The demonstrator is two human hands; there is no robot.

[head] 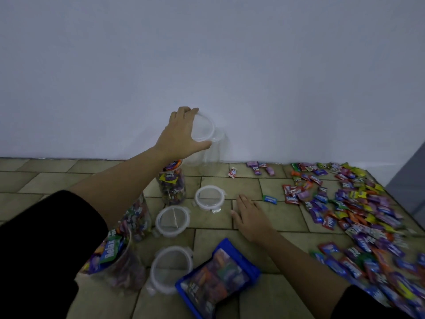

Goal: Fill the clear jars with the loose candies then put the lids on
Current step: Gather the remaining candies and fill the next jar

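Observation:
My left hand [181, 132] grips the round clear lid [204, 130] at the mouth of an empty clear jar [211, 150] standing by the wall. My right hand [249, 215] rests flat and open on the tiled floor. Three clear jars hold candies: one [172, 185] behind my left forearm, one [138, 215] lower left, one [115, 265] nearest me. Three loose lids lie on the floor [209, 198], [173, 221], [171, 269]. Loose wrapped candies [358, 210] spread across the floor on the right.
A blue candy bag [218, 277] lies near the bottom centre. A few stray candies [233, 173] sit close to the white wall [207, 65]. A grey panel [409, 176] borders the far right.

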